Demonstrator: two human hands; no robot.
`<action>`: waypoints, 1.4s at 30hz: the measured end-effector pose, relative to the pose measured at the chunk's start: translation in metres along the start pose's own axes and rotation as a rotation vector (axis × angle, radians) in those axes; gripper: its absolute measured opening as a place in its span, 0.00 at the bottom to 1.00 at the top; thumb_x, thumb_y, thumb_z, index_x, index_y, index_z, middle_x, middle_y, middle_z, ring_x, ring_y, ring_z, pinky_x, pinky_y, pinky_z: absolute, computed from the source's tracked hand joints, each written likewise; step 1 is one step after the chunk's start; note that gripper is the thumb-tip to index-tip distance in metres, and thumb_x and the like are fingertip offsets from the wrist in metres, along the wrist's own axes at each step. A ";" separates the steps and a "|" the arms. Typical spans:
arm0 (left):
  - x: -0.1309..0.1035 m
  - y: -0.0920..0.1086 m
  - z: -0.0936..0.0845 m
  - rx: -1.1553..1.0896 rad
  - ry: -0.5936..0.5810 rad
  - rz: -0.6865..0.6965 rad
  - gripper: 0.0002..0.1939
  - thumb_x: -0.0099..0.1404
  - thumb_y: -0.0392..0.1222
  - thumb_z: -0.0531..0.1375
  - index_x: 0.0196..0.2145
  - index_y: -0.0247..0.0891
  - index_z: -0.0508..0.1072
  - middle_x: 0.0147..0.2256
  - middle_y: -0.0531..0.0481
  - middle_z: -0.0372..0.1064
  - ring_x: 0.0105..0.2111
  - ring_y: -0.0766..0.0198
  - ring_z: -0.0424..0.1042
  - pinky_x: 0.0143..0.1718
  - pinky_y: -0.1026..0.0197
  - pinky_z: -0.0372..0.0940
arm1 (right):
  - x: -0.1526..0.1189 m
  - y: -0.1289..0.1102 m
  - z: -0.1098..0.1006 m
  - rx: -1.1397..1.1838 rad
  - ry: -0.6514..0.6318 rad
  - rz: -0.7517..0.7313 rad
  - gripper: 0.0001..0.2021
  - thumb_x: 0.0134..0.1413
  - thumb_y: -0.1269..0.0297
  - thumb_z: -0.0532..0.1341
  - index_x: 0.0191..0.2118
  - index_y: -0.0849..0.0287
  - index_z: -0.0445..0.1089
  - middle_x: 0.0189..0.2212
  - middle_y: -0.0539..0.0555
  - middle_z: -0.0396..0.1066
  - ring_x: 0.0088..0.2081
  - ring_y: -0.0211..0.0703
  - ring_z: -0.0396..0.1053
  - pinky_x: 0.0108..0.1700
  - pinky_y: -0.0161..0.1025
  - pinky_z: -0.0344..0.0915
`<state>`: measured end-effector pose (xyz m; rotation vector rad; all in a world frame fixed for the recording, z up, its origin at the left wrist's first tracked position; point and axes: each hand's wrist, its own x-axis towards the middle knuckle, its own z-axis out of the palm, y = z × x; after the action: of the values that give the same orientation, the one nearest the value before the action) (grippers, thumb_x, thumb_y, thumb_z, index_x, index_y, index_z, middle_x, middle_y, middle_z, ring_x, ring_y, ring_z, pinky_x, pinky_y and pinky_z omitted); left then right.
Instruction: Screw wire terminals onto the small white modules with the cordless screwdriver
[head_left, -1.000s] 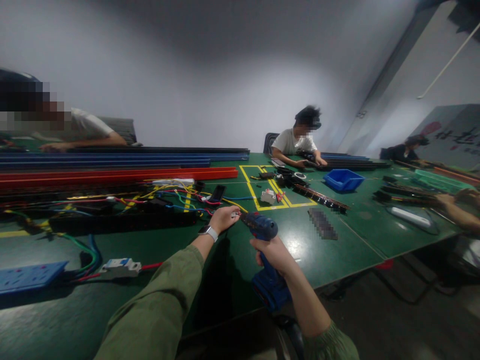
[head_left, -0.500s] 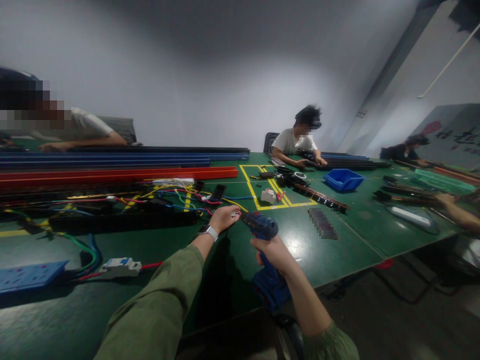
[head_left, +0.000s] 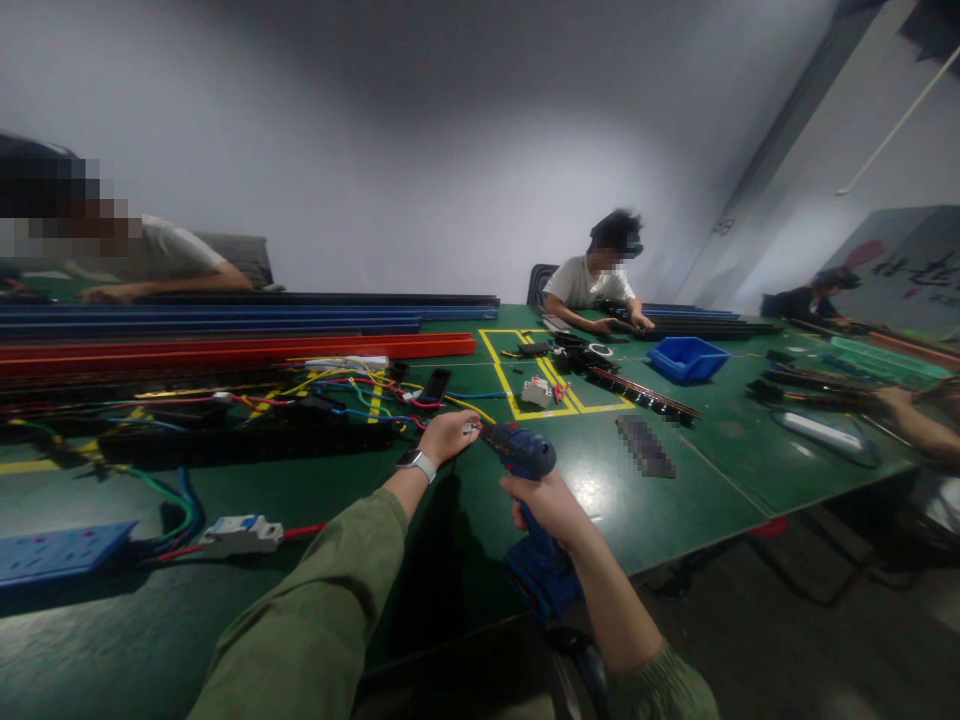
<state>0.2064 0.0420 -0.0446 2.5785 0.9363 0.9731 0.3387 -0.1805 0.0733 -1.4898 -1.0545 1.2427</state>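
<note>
My right hand (head_left: 544, 503) is wrapped round the grip of a blue cordless drill (head_left: 525, 452), whose nose points left. At the tip of the drill, my left hand (head_left: 448, 437) is closed on a small light-coloured part (head_left: 471, 428), too small to name. A wristwatch (head_left: 417, 461) sits on my left wrist. Just left of that hand lies a long black strip (head_left: 255, 447) with coloured wires. Beyond the drill, a white circuit breaker (head_left: 535, 391) with red ends rests inside yellow tape lines.
Red channel (head_left: 360, 350) and blue channels lie along the left back. At lower left are a blue socket strip (head_left: 64, 553) and another breaker (head_left: 241, 534). To the right are a blue bin (head_left: 688, 359) and a phone-like slab (head_left: 646, 446). Co-workers sit around the green table (head_left: 720, 500).
</note>
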 end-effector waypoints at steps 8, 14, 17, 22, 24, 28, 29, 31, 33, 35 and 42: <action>0.000 0.002 -0.003 0.007 -0.013 -0.008 0.15 0.60 0.44 0.61 0.46 0.45 0.75 0.39 0.51 0.78 0.40 0.61 0.75 0.47 0.62 0.67 | -0.003 -0.005 0.000 -0.025 -0.004 -0.019 0.17 0.46 0.63 0.62 0.43 0.60 0.64 0.16 0.41 0.61 0.13 0.37 0.64 0.16 0.32 0.55; 0.000 0.004 -0.004 0.007 -0.014 -0.013 0.14 0.61 0.43 0.61 0.46 0.45 0.75 0.39 0.52 0.78 0.40 0.62 0.75 0.46 0.62 0.67 | -0.004 -0.007 0.001 -0.047 -0.002 -0.006 0.16 0.47 0.64 0.62 0.44 0.61 0.64 0.16 0.42 0.61 0.14 0.37 0.64 0.16 0.31 0.55; 0.000 0.003 -0.003 0.006 -0.012 -0.013 0.15 0.61 0.44 0.61 0.46 0.45 0.75 0.39 0.52 0.78 0.40 0.61 0.75 0.46 0.62 0.67 | -0.003 -0.006 0.001 -0.043 0.000 -0.006 0.14 0.47 0.64 0.61 0.42 0.61 0.65 0.15 0.41 0.60 0.13 0.37 0.64 0.16 0.32 0.55; 0.000 0.002 -0.002 0.007 -0.017 -0.021 0.15 0.60 0.44 0.61 0.46 0.45 0.75 0.39 0.52 0.78 0.41 0.61 0.75 0.47 0.62 0.67 | -0.003 -0.006 0.001 -0.031 -0.002 -0.023 0.15 0.46 0.64 0.62 0.42 0.61 0.65 0.16 0.42 0.61 0.13 0.37 0.64 0.16 0.32 0.55; 0.000 0.002 -0.001 0.004 -0.017 -0.021 0.15 0.61 0.44 0.61 0.46 0.45 0.75 0.39 0.52 0.78 0.41 0.61 0.75 0.47 0.62 0.67 | -0.004 -0.007 0.001 -0.025 0.009 -0.011 0.16 0.45 0.64 0.62 0.43 0.61 0.65 0.16 0.42 0.61 0.13 0.37 0.64 0.16 0.32 0.55; 0.000 0.001 -0.001 -0.008 -0.016 -0.025 0.15 0.60 0.44 0.61 0.46 0.45 0.75 0.40 0.52 0.78 0.41 0.61 0.76 0.47 0.62 0.67 | -0.003 -0.006 0.000 -0.038 0.010 -0.002 0.16 0.46 0.64 0.62 0.43 0.61 0.65 0.15 0.42 0.60 0.14 0.38 0.64 0.16 0.32 0.56; 0.000 0.001 0.000 -0.012 -0.015 -0.025 0.15 0.60 0.44 0.61 0.46 0.45 0.75 0.40 0.52 0.78 0.41 0.61 0.76 0.47 0.62 0.67 | -0.003 -0.005 0.000 -0.039 0.006 -0.003 0.16 0.47 0.64 0.62 0.43 0.61 0.65 0.15 0.42 0.60 0.14 0.37 0.65 0.16 0.31 0.56; 0.000 0.000 0.000 -0.018 -0.013 -0.024 0.15 0.60 0.43 0.61 0.46 0.45 0.75 0.40 0.52 0.78 0.41 0.61 0.76 0.47 0.61 0.67 | -0.003 -0.004 0.000 -0.032 -0.004 -0.009 0.16 0.47 0.64 0.62 0.43 0.61 0.64 0.16 0.42 0.61 0.14 0.37 0.65 0.16 0.31 0.55; 0.000 0.001 0.000 -0.021 -0.013 -0.022 0.15 0.60 0.43 0.61 0.46 0.45 0.75 0.39 0.52 0.78 0.41 0.61 0.76 0.47 0.61 0.67 | -0.002 -0.002 0.000 -0.028 -0.008 -0.018 0.16 0.47 0.64 0.62 0.43 0.60 0.64 0.17 0.42 0.61 0.13 0.37 0.65 0.16 0.32 0.55; 0.000 0.001 -0.001 -0.021 -0.014 -0.022 0.15 0.60 0.43 0.61 0.46 0.45 0.75 0.39 0.52 0.78 0.40 0.61 0.76 0.47 0.61 0.67 | -0.001 -0.001 0.000 -0.031 -0.009 -0.018 0.15 0.47 0.64 0.62 0.42 0.60 0.64 0.16 0.41 0.61 0.13 0.38 0.64 0.16 0.32 0.55; -0.001 0.002 -0.002 -0.014 -0.010 -0.026 0.15 0.60 0.43 0.61 0.46 0.45 0.75 0.40 0.52 0.78 0.41 0.61 0.75 0.47 0.62 0.67 | -0.002 -0.002 0.000 -0.023 -0.013 -0.008 0.18 0.47 0.64 0.62 0.46 0.62 0.65 0.14 0.41 0.60 0.13 0.38 0.64 0.16 0.32 0.55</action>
<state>0.2059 0.0399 -0.0427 2.5504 0.9544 0.9560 0.3387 -0.1815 0.0758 -1.4955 -1.0858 1.2402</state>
